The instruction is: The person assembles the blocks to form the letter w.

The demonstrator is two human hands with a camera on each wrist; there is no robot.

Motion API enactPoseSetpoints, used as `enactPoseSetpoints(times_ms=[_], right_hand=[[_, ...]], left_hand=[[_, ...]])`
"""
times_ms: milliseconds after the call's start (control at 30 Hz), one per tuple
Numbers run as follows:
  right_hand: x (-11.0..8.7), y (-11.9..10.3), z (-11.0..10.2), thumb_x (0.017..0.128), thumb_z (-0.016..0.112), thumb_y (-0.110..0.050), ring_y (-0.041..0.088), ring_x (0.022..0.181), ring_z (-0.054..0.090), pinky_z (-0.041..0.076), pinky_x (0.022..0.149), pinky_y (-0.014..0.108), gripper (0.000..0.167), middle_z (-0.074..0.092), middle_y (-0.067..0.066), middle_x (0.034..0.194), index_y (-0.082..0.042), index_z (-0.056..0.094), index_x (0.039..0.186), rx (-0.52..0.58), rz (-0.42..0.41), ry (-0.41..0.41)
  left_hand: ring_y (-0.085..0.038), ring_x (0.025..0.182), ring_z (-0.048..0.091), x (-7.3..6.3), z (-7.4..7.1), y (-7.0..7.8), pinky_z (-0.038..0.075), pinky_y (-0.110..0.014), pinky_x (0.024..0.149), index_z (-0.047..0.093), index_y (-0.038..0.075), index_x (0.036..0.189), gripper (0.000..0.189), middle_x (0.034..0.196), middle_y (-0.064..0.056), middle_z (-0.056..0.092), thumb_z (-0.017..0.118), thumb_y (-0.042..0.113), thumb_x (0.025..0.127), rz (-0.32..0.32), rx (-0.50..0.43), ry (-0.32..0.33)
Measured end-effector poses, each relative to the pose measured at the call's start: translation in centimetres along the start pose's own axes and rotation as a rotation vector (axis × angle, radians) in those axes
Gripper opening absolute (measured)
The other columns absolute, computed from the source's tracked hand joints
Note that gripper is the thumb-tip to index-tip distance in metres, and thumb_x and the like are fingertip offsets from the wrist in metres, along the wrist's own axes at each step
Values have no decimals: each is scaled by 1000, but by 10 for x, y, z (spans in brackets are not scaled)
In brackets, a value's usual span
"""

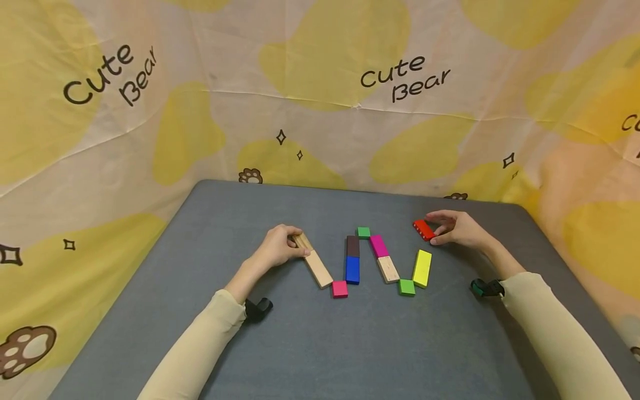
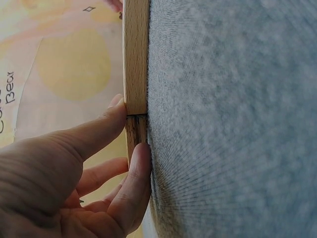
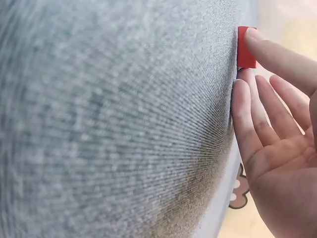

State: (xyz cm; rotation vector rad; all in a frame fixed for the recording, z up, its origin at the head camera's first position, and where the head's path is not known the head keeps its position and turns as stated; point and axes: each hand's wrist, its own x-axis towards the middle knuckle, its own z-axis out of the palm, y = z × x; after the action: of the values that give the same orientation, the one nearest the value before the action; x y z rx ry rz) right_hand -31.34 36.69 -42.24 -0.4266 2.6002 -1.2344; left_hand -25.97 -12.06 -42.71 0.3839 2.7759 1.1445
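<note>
At the left end of a zigzag of blocks, my left hand [image 1: 278, 246] pinches a short wooden block [image 1: 302, 241]. Its lower end meets a longer-looking plain wooden block [image 1: 318, 269]; in the left wrist view the thumb lies right at the seam [image 2: 136, 115] between the two. On the far right, my right hand [image 1: 462, 229] holds a red block [image 1: 423, 230] between thumb and fingers, low over the table. The right wrist view shows the thumb across one end of this red block [image 3: 246, 47], with the fingers curving beside it.
The zigzag continues with a pink block [image 1: 340, 289], blue [image 1: 352, 270] and dark brown [image 1: 353, 246] blocks, a green block [image 1: 363, 233], magenta [image 1: 379, 246] and wooden [image 1: 388, 269] blocks, another green block [image 1: 407, 287] and a yellow block [image 1: 422, 268]. A printed cloth [image 1: 320, 83] hangs behind the grey table [image 1: 320, 350].
</note>
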Motion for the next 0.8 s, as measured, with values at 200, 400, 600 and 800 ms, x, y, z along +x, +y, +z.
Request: enactPoseSetpoints(times_ms=[200, 400, 600, 800], right_hand=[[3, 1, 1, 78, 85, -7, 27, 89, 65, 51, 76, 26, 73, 48, 20, 143, -2, 50, 142, 13, -28, -31], [4, 2, 2, 77, 84, -1, 29, 88, 67, 54, 75, 29, 74, 48, 22, 142, 0, 49, 142, 66, -41, -57], [4, 1, 4, 77, 84, -2, 30, 88, 65, 53, 75, 30, 73, 49, 19, 143, -3, 50, 142, 66, -34, -71], [7, 3, 4, 76, 85, -1, 30, 88, 65, 53, 74, 29, 74, 52, 19, 139, -2, 51, 141, 73, -39, -59]], left_hand=[[-18, 89, 60, 0, 0, 0, 51, -30, 73, 61, -1, 132, 61, 121, -17, 56, 84, 23, 81, -4, 1, -1], [-18, 89, 60, 1, 3, 0, 51, -30, 72, 61, 0, 132, 61, 122, -17, 56, 84, 23, 81, -15, 3, -1], [-19, 90, 60, 0, 3, 0, 51, -30, 73, 61, 0, 133, 61, 123, -17, 55, 84, 23, 81, -17, 2, -2], [-19, 90, 61, 0, 1, 0, 52, -30, 73, 61, -1, 132, 61, 121, -18, 56, 85, 22, 81, 1, -4, 5]])
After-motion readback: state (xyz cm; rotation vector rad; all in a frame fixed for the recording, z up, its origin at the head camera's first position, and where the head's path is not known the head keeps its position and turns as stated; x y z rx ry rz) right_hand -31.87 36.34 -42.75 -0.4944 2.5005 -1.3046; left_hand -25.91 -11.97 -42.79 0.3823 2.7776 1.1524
